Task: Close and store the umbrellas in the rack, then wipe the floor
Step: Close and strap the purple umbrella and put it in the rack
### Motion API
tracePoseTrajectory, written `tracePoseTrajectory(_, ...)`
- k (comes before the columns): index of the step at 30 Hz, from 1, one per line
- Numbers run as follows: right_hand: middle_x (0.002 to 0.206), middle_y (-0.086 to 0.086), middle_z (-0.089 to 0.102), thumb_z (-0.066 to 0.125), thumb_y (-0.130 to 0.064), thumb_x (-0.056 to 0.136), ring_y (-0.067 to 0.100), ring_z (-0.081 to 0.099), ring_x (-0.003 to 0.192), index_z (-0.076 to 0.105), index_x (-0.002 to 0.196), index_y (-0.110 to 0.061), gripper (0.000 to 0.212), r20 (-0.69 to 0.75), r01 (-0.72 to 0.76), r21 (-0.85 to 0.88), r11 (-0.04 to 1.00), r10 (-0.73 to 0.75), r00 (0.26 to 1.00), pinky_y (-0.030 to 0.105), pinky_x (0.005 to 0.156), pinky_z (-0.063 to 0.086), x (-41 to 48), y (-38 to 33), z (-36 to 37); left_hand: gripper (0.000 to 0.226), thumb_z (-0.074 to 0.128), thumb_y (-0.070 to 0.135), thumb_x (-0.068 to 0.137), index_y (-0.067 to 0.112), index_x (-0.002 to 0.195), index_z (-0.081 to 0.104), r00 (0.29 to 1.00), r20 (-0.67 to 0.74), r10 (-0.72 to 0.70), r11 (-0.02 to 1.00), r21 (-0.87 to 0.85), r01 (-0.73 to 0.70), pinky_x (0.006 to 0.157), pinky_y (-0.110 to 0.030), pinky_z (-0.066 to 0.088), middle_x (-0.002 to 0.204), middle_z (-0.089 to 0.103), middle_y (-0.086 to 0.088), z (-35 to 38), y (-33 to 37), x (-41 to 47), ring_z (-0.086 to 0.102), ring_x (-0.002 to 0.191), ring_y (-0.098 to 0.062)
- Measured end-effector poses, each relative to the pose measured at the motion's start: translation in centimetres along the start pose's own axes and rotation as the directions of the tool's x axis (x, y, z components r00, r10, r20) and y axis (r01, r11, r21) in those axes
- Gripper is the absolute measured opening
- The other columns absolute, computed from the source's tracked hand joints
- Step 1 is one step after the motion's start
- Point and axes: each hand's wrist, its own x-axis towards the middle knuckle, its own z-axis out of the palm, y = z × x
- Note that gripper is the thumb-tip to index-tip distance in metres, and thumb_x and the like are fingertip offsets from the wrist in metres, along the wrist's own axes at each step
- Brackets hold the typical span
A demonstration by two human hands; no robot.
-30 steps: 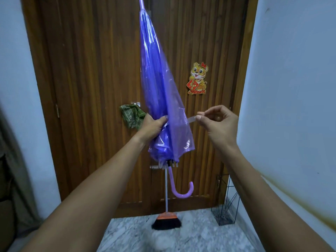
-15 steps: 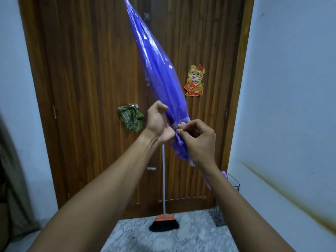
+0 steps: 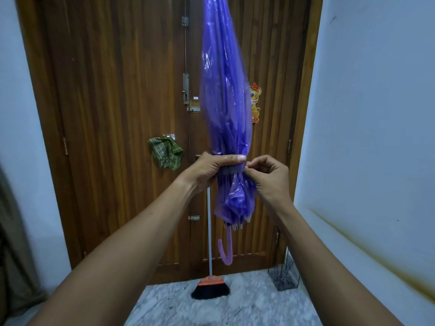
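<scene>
A folded translucent purple umbrella (image 3: 224, 95) stands upright in front of me, tip up, its pink hooked handle (image 3: 226, 250) hanging at the bottom. My left hand (image 3: 211, 168) is wrapped around the gathered canopy near its lower end. My right hand (image 3: 268, 180) pinches the umbrella's closing strap (image 3: 231, 170), which runs around the folds just under my left thumb. A black wire umbrella rack (image 3: 283, 274) stands on the floor at the lower right, by the door frame and the wall.
A wooden double door (image 3: 117, 114) fills the background. A green checked cloth (image 3: 166, 152) hangs on its handle. A broom (image 3: 210, 285) with an orange and black head leans against the door. The floor (image 3: 211, 309) is grey marble. White walls flank both sides.
The umbrella has swung from a leftward tilt back to upright. My right hand has carried the strap around the folds to the right side, and my left hand now grips lower.
</scene>
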Motion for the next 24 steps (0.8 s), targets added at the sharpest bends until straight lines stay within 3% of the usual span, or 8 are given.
tracePoseTrajectory(2,0.088,0.002,0.078,0.078,0.001,0.082,0.013,0.076,0.089,0.069,0.087,-0.007,0.013,-0.067,-0.013,0.014,1.0,0.013,0.998,0.029,0.079,0.062,0.0,-0.3,-0.2,0.04,0.083,0.012,0.076,-0.001,0.112,0.069,0.997,-0.071,-0.004,0.999,-0.043,0.001,0.1,-0.054,0.053,0.117,0.069,-0.027,0.0,-0.3,0.3,0.067,0.107,-0.042)
tracePoseTrajectory(4,0.089,0.004,0.079,0.079,0.001,0.08,0.015,0.077,0.09,0.068,0.085,-0.008,0.015,-0.114,-0.009,-0.001,1.0,0.009,0.993,0.032,0.082,0.062,0.2,-0.7,-0.3,0.033,0.082,0.008,0.077,0.001,0.107,0.068,0.989,-0.147,-0.016,0.996,-0.088,0.003,0.097,-0.057,0.053,0.109,0.071,-0.025,0.1,-0.6,0.3,0.068,0.108,-0.045)
tracePoseTrajectory(8,0.089,0.004,0.078,0.08,-0.001,0.08,0.014,0.077,0.089,0.067,0.087,-0.007,0.016,-0.113,0.031,-0.031,0.999,-0.034,0.993,0.033,0.081,0.062,-0.1,-1.6,0.0,0.044,0.08,0.012,0.081,-0.004,0.119,0.064,0.965,-0.258,-0.042,0.991,-0.131,0.008,0.084,-0.045,0.061,0.106,0.074,-0.024,0.8,-1.1,0.3,0.075,0.094,-0.034)
tracePoseTrajectory(12,0.087,0.002,0.077,0.083,-0.006,0.079,0.01,0.076,0.088,0.067,0.085,-0.008,0.017,-0.037,0.097,-0.154,0.983,-0.104,0.994,0.03,0.08,0.062,-0.8,-1.4,1.6,0.029,0.08,0.028,0.085,0.004,0.096,0.067,0.906,-0.422,0.009,1.0,-0.016,-0.017,0.071,-0.041,0.062,0.084,0.074,-0.019,2.0,-0.6,0.9,0.071,0.071,-0.027)
tracePoseTrajectory(15,0.084,-0.005,0.075,0.081,-0.01,0.082,0.004,0.074,0.086,0.067,0.082,-0.016,0.015,-0.034,0.157,-0.267,0.951,-0.172,0.985,0.021,0.077,0.06,-1.3,-0.2,2.4,0.052,0.074,0.045,0.082,0.004,0.111,0.059,0.954,-0.285,-0.094,0.988,-0.143,0.055,0.059,-0.03,0.055,0.072,0.062,-0.007,2.7,1.1,0.5,0.063,0.058,-0.019)
tracePoseTrajectory(18,0.084,-0.009,0.074,0.081,-0.014,0.083,0.001,0.073,0.085,0.066,0.082,-0.019,0.016,-0.109,0.12,-0.285,0.951,-0.157,0.982,0.018,0.074,0.058,-0.9,0.4,1.6,0.054,0.064,0.029,0.084,-0.001,0.126,0.049,0.988,-0.094,-0.123,0.912,-0.403,0.075,0.075,-0.042,0.057,0.097,0.059,-0.02,1.2,1.5,0.1,0.065,0.079,-0.034)
tracePoseTrajectory(21,0.087,-0.002,0.077,0.082,-0.01,0.082,0.006,0.075,0.09,0.067,0.086,-0.008,0.016,-0.126,0.041,-0.208,0.977,-0.068,0.99,0.033,0.082,0.062,-0.2,0.7,0.6,0.051,0.066,0.012,0.09,0.004,0.135,0.043,0.988,-0.093,-0.124,0.96,-0.264,0.095,0.076,-0.048,0.059,0.119,0.062,-0.026,0.3,0.4,-0.3,0.071,0.096,-0.035)
tracePoseTrajectory(24,0.088,0.004,0.078,0.082,-0.004,0.08,0.014,0.076,0.09,0.066,0.086,-0.003,0.017,-0.088,-0.021,-0.163,0.986,0.007,0.996,0.042,0.085,0.062,0.3,0.8,0.1,0.067,0.084,0.013,0.071,-0.001,0.13,0.056,0.977,-0.208,-0.051,0.991,-0.135,0.023,0.076,-0.043,0.059,0.111,0.071,-0.017,0.2,-0.7,-0.3,0.072,0.095,-0.031)
